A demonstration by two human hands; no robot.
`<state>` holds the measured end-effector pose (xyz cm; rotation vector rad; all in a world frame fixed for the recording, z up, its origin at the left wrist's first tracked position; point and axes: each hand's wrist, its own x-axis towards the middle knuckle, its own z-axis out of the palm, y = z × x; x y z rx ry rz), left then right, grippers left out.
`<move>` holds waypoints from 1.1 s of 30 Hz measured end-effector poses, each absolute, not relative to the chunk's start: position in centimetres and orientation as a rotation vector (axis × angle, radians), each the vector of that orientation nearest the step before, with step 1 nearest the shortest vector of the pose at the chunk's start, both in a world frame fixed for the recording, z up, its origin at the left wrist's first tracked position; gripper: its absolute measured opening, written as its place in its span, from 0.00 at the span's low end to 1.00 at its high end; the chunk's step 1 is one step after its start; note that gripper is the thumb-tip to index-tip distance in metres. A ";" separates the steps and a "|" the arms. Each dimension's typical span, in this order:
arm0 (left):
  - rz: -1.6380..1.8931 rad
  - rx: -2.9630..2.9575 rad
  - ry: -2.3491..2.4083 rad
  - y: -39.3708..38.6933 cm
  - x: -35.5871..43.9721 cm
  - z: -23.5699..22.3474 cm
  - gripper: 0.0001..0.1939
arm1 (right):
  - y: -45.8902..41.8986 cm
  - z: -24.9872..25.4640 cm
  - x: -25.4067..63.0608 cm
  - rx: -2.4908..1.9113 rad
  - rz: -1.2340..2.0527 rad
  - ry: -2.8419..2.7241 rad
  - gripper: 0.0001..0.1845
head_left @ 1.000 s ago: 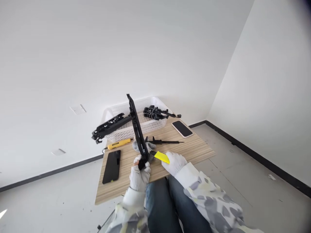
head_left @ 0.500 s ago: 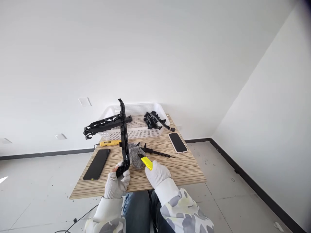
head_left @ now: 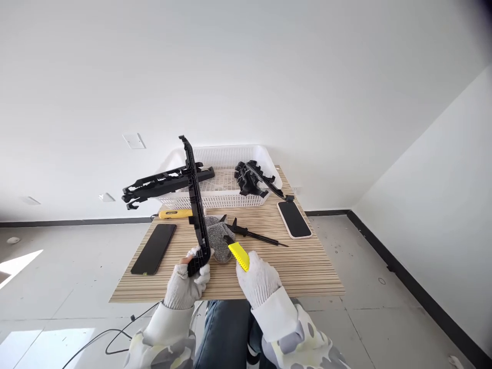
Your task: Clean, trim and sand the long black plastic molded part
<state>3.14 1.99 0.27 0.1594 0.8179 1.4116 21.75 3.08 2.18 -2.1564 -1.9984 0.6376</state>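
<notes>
My left hand (head_left: 186, 279), in a white glove with a bare thumb, is closed around the lower end of a long, bent black plastic part (head_left: 198, 210) that stands up above the table. My gloved right hand (head_left: 258, 277) grips a yellow-handled tool (head_left: 239, 255) with a ridged edge. Its black tip points toward a grey cloth (head_left: 220, 241) lying behind it; whether the two touch, I cannot tell. Beyond the cloth lies a black caliper (head_left: 253, 234). A yellow tool with a cord (head_left: 175, 213) rests behind the upright part, which covers its right end.
A white plastic basket (head_left: 215, 199) stands at the back of the striped wooden table (head_left: 300, 279). Long black parts (head_left: 154, 187) stick out over its left side; more black parts (head_left: 249, 178) lie at its right. Phones lie left (head_left: 154, 248) and right (head_left: 294, 219). A cable (head_left: 115, 330) crosses the floor.
The view has shifted, so the table and basket sit slightly differently in frame. Both hands keep their holds on the black part and the yellow-handled tool.
</notes>
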 end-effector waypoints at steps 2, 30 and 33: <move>1.422 0.155 0.823 2.2 3.3 0.1 0.12 | 3.0 1.9 21.7 -2.145 0.628 -2.011 0.14; 1.224 0.204 0.736 1.8 4.1 0.2 0.29 | 3.1 0.1 21.9 -2.389 0.419 -2.096 0.15; 1.266 0.224 0.772 1.7 4.1 0.0 0.31 | 3.2 0.4 21.9 -2.351 0.411 -2.106 0.16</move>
